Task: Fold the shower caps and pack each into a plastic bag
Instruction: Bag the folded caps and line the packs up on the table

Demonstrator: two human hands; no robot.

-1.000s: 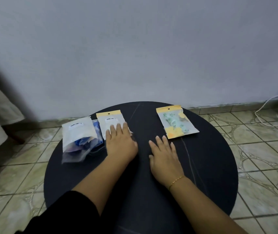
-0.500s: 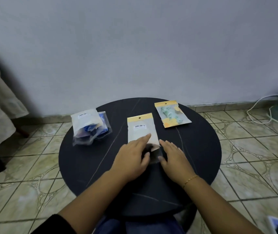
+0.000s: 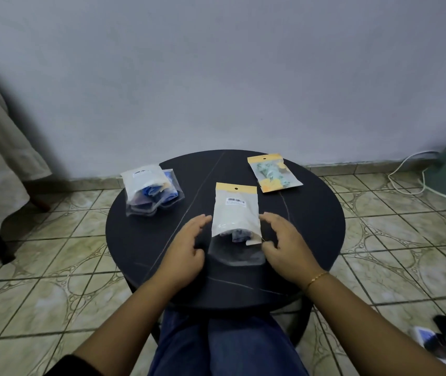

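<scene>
Round dark desk [image 3: 311,240], faint pale veins; glossy plastic bags in three spots: middle bag [image 3: 236,213] yellow-topped, barcode label, blue shower cap [image 3: 239,235] at lower end; patterned bag [image 3: 273,172] far right; blue-filled bag pile [image 3: 150,189] far left, count unclear; left hand [image 3: 186,249] loosely spread just beside middle bag; right hand [image 3: 284,245] relaxed at its right edge, contact unclear.

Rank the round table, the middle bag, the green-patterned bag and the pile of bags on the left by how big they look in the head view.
1. Table, far the largest.
2. Pile of bags and middle bag: look about alike, so I won't rank them; the middle bag also lies nearer the camera.
3. Green-patterned bag, smallest, though farthest away.
</scene>
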